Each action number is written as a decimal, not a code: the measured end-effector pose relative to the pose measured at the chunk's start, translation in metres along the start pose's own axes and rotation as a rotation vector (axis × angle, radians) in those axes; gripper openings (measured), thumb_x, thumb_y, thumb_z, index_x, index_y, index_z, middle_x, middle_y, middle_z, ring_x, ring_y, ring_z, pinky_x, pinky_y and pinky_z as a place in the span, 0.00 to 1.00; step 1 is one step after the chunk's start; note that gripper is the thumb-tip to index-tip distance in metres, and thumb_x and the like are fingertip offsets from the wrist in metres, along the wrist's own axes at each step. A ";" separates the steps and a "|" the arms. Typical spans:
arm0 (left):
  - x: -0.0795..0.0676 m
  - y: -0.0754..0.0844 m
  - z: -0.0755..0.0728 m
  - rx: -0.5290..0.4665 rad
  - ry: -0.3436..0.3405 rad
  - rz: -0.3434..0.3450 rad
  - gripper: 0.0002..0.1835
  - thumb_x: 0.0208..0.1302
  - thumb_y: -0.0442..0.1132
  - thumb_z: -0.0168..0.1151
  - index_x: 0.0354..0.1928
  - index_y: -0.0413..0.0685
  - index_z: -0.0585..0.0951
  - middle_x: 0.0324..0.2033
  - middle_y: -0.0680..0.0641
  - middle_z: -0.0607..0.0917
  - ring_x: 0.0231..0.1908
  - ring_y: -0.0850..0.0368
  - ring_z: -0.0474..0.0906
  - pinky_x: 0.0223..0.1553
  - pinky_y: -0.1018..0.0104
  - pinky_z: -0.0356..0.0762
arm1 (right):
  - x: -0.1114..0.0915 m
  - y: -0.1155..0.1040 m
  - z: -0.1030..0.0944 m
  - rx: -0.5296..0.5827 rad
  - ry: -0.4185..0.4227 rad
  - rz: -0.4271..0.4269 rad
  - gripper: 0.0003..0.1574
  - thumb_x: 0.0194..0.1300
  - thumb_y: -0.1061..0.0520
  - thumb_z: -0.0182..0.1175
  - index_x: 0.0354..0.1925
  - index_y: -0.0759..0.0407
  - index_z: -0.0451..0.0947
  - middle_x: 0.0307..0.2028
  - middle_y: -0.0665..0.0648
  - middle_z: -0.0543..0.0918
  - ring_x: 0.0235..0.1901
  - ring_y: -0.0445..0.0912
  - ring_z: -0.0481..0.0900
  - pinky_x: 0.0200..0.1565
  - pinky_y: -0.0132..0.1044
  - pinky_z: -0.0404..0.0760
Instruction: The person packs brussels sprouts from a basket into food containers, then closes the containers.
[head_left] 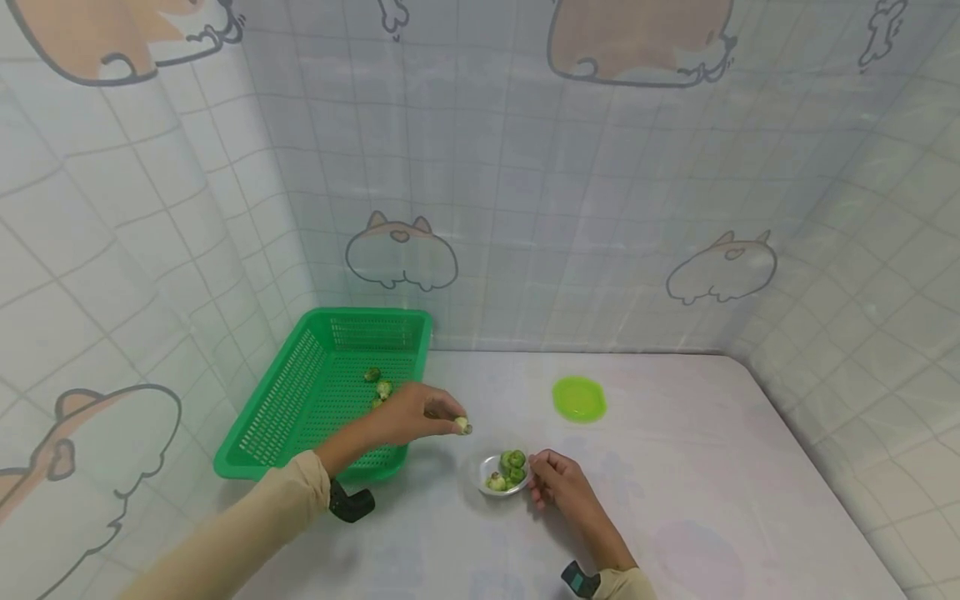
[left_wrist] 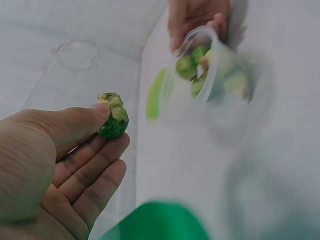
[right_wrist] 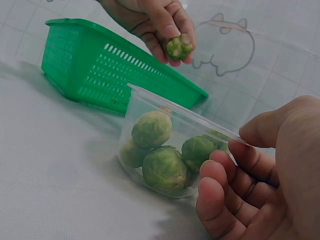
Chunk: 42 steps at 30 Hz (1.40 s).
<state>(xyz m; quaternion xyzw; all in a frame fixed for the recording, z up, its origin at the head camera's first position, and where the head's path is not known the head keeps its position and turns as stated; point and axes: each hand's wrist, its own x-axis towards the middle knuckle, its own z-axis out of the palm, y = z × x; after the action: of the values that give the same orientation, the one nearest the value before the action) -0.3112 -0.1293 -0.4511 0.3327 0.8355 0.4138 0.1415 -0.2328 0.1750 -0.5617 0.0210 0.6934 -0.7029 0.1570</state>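
Observation:
Between thumb and fingers my left hand pinches a Brussels sprout, held in the air between the green basket and a small clear plastic tub. Several Brussels sprouts lie inside the tub, which stands on the table. My right hand grips the tub's rim on its right side, thumb on top and fingers against the wall. In the basket, a few more sprouts lie near its right side, partly hidden behind my left hand.
A light green lid lies flat on the white table, behind and to the right of the tub. Patterned curtains enclose the table at the back and both sides. The basket stands at the left, close to the left curtain.

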 end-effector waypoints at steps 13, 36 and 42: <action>0.021 0.004 0.045 0.007 -0.077 0.004 0.08 0.64 0.43 0.71 0.44 0.54 0.88 0.39 0.60 0.89 0.41 0.68 0.85 0.47 0.72 0.82 | 0.000 -0.002 0.000 -0.008 0.003 -0.001 0.21 0.75 0.45 0.57 0.37 0.63 0.74 0.29 0.53 0.79 0.23 0.44 0.76 0.26 0.33 0.79; 0.037 0.013 0.077 0.226 -0.141 0.025 0.06 0.63 0.39 0.72 0.42 0.52 0.89 0.39 0.59 0.89 0.40 0.71 0.83 0.43 0.75 0.81 | 0.001 0.001 0.000 -0.002 -0.005 -0.015 0.22 0.74 0.45 0.59 0.37 0.64 0.74 0.28 0.53 0.79 0.23 0.43 0.76 0.26 0.33 0.79; 0.036 0.015 0.073 0.223 -0.126 0.002 0.07 0.63 0.40 0.72 0.43 0.51 0.89 0.40 0.57 0.90 0.40 0.72 0.83 0.45 0.72 0.82 | 0.001 0.001 -0.001 0.010 -0.007 -0.015 0.21 0.74 0.45 0.58 0.37 0.63 0.74 0.28 0.53 0.79 0.23 0.43 0.75 0.26 0.33 0.79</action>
<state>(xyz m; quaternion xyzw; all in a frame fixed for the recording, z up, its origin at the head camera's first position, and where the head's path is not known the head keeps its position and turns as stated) -0.2936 -0.0544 -0.4830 0.3725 0.8655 0.2967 0.1554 -0.2332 0.1762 -0.5633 0.0140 0.6894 -0.7076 0.1543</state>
